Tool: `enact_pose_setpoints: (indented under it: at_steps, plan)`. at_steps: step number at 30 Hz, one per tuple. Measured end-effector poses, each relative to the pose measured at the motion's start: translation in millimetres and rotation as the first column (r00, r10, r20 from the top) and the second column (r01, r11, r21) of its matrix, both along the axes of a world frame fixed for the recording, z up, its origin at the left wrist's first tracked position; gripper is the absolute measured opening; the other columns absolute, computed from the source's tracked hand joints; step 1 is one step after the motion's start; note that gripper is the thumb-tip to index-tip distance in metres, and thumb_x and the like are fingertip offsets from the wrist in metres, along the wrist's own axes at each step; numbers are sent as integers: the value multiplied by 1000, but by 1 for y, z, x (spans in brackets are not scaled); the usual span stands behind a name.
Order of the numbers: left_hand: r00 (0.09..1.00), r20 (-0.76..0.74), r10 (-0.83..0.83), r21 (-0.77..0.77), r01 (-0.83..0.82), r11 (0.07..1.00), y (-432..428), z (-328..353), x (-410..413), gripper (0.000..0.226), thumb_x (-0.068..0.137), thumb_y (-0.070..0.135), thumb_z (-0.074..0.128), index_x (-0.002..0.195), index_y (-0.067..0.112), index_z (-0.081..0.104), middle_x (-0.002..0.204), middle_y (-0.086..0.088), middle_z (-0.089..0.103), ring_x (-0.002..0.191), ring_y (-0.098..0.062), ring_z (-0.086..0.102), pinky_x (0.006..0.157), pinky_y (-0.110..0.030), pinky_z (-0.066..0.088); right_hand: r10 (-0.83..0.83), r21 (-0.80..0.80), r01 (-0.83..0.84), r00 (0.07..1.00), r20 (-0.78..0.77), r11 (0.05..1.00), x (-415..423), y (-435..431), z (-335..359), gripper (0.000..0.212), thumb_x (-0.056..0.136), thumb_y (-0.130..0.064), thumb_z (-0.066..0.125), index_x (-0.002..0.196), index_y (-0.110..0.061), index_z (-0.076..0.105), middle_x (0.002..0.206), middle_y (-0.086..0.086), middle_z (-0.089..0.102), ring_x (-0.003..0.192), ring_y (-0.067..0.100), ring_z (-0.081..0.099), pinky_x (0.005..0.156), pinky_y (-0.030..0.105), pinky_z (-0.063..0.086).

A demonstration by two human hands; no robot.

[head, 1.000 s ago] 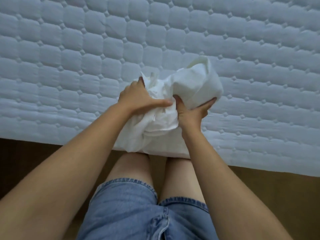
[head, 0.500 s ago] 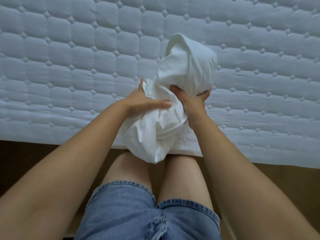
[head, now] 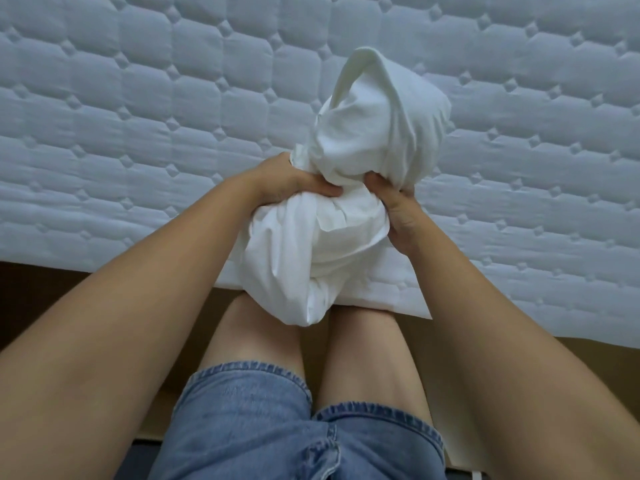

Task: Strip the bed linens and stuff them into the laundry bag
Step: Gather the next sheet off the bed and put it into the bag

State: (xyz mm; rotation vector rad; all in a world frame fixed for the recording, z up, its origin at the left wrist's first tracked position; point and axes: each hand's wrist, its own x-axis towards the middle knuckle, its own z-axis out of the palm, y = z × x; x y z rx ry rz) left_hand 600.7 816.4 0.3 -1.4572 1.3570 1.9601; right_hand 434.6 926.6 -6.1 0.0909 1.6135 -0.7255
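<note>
A bundle of white linen (head: 367,133) stands bunched over the near edge of the bare quilted mattress (head: 138,133). Its upper part bulges up like a knot, and its lower part (head: 298,258) hangs down past the mattress edge to my knees. My left hand (head: 287,180) grips the bundle's waist from the left, fingers curled into the cloth. My right hand (head: 398,209) grips the same waist from the right, thumb pressed into the folds. I cannot tell whether the outer white cloth is a bag or a sheet.
The mattress fills the upper view with no other linen on it. A wooden bed frame or floor (head: 519,358) runs below its edge. My legs in denim shorts (head: 277,427) stand against the bed.
The upper lump of linen has risen and rounded out above my hands. Both hands have closed tighter around its waist, and the lower part hangs further down.
</note>
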Motion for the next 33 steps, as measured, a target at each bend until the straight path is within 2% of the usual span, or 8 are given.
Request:
enact_pose_setpoints:
  at_steps: [5, 10, 13, 18, 21, 24, 28, 33]
  plan:
    - [996, -37, 76, 4, -76, 997, -6, -3, -4, 58, 50, 43, 80, 105, 38, 63, 106, 20, 66, 97, 4, 60, 79, -16, 44, 95, 130, -67, 970, -226, 989, 5, -10, -15, 134, 15, -79, 75, 134, -28, 43, 136, -1, 39, 129, 25, 41, 106, 44, 39]
    - [991, -71, 115, -28, -117, 993, -7, -17, -3, 61, 37, 53, 75, 95, 39, 63, 100, 20, 67, 98, 0, 62, 88, -22, 47, 2, 54, 23, 908, -420, 998, 6, -15, -33, 116, 12, -75, 76, 111, -17, 65, 108, -6, 64, 112, 21, 59, 96, 41, 49]
    - [988, -101, 114, -38, -118, 992, -8, -22, 1, 59, 42, 49, 77, 98, 36, 63, 103, 14, 69, 102, -7, 63, 94, -28, 47, -81, -98, 46, 917, -391, 994, 9, -15, -39, 93, 33, -58, 81, 112, -10, 66, 106, 2, 71, 99, 15, 67, 90, 36, 53]
    - [981, -167, 103, 58, -94, 994, -6, -3, 6, 24, 76, 23, 73, 99, 27, 65, 84, 15, 74, 82, -2, 70, 69, -16, 52, -105, -200, 60, 969, -223, 978, 8, -9, -27, 103, 39, -59, 84, 128, -17, 54, 118, -2, 67, 104, 11, 65, 91, 35, 54]
    - [979, -172, 108, 71, -97, 993, 5, 17, 9, 45, 66, 32, 77, 108, 22, 66, 97, 5, 75, 93, -12, 70, 80, -27, 53, -171, -224, 128, 968, -182, 966, 10, 6, -3, 89, 42, -56, 80, 120, -16, 61, 110, 0, 70, 99, 15, 68, 90, 40, 54]
    - [982, -177, 67, 73, -55, 996, 26, 42, 0, 64, 52, 42, 78, 112, 21, 66, 105, 0, 73, 98, -18, 69, 91, -35, 51, -265, -185, 226, 937, -228, 956, 8, 39, 35, 91, 42, -58, 81, 117, -13, 59, 109, 1, 69, 98, 17, 67, 88, 38, 55]
    - [963, -257, -83, 17, 90, 996, 84, 93, -40, 39, 65, 33, 78, 102, 27, 67, 96, 10, 74, 93, -12, 69, 78, -23, 52, -412, -204, 366, 870, -272, 908, -14, 119, 95, 99, 47, -58, 82, 127, -10, 50, 118, 2, 63, 103, 19, 64, 89, 36, 53]
    - [876, -349, -332, -57, 334, 941, 190, 162, -104, 50, 51, 41, 78, 98, 31, 69, 97, 9, 74, 94, -13, 69, 89, -33, 51, -628, -354, 524, 700, -340, 775, -37, 257, 175, 109, 39, -67, 85, 131, -19, 50, 122, 0, 64, 108, 19, 64, 94, 41, 51]
